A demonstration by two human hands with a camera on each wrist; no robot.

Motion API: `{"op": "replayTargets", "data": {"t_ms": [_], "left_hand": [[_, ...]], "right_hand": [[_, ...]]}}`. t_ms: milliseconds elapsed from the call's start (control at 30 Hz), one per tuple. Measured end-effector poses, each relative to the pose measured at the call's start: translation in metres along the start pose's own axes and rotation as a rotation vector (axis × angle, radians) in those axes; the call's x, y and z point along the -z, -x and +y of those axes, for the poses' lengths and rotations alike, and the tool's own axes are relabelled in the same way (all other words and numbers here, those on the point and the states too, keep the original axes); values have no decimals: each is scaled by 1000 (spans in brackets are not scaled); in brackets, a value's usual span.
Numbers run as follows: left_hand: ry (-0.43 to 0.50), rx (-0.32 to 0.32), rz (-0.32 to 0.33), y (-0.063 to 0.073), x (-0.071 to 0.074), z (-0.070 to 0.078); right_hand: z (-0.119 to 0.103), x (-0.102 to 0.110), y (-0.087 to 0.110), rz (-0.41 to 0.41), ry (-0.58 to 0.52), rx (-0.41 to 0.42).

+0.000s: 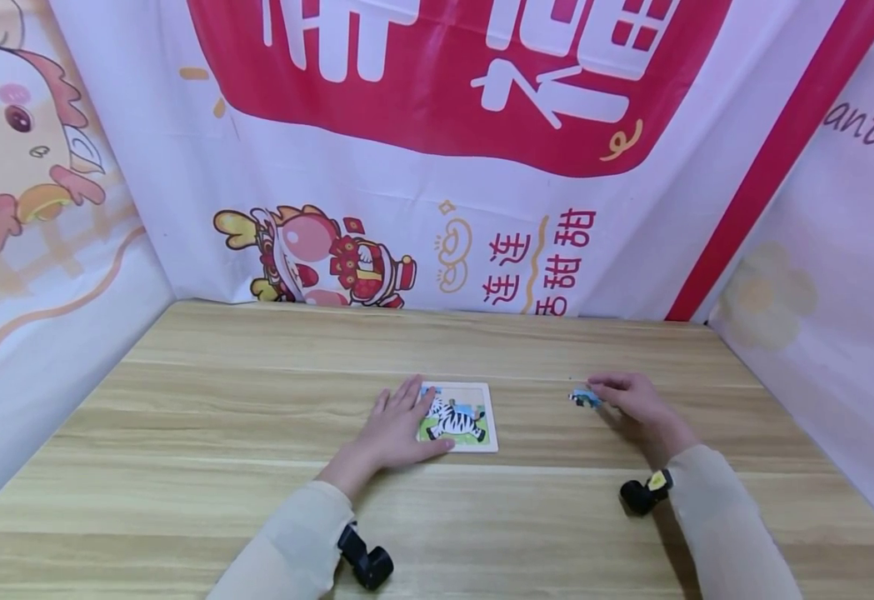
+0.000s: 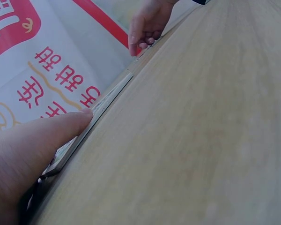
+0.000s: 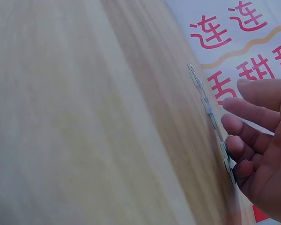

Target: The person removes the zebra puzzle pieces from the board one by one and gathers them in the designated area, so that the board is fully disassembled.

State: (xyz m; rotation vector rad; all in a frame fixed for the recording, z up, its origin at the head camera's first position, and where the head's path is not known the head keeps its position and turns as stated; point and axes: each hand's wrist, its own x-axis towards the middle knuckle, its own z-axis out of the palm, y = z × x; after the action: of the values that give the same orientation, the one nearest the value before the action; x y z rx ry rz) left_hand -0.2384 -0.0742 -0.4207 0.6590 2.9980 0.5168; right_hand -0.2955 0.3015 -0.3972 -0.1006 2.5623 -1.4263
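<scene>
Left hand [image 1: 401, 427] was spread on square, white-framed zebra puzzle board [image 1: 492, 425] on pale wood-grain tabletop [image 1: 541, 525]. Right hand [image 1: 635, 398], fingers loosely bent, without visible grip, met small, flat blue-green puzzle pieces [image 1: 583, 398] right of board. Pieces looked light, stiff; edge pinch seemed best.

Reading "连连" and "甜甜" in red characters [image 1: 511, 248] on the white fabric backdrop [image 1: 377, 179], plus one partly hidden below; showing large white characters [image 1: 586, 99], too cropped to read, on its rounded red panel [image 1: 407, 108]; reading "antic" in dark script [image 1: 868, 129] on the pale fabric sheet [image 1: 856, 217] at right
</scene>
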Motion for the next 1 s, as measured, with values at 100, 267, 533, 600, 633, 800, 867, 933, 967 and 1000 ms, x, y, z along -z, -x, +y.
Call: {"op": "replayTargets", "data": {"t_ms": [100, 267, 533, 600, 633, 800, 867, 933, 967, 1000], "left_hand": [[1, -1, 8, 0, 0, 0], [14, -1, 26, 0, -1, 0], [74, -6, 62, 0, 0, -1], [100, -7, 80, 0, 2, -3], [107, -5, 92, 0, 2, -3], [87, 28, 132, 0, 5, -9], [78, 42, 131, -1, 6, -11], [66, 51, 129, -1, 6, -13], [58, 54, 127, -1, 6, -15], [51, 53, 125, -2, 5, -16]], "right_hand": [[-1, 1, 0, 17, 13, -24], [-2, 2, -1, 30, -48, -41], [-19, -1, 4, 38, 29, 68], [-28, -5, 6, 37, 49, 110], [-33, -8, 7, 37, 43, 128], [-52, -27, 7, 21, -22, 211], [-59, -35, 6, 15, -23, 238], [-66, -44, 5, 5, -39, 267], [-70, -48, 5, 1, -43, 275], [-74, -52, 5, -5, -46, 282]]}}
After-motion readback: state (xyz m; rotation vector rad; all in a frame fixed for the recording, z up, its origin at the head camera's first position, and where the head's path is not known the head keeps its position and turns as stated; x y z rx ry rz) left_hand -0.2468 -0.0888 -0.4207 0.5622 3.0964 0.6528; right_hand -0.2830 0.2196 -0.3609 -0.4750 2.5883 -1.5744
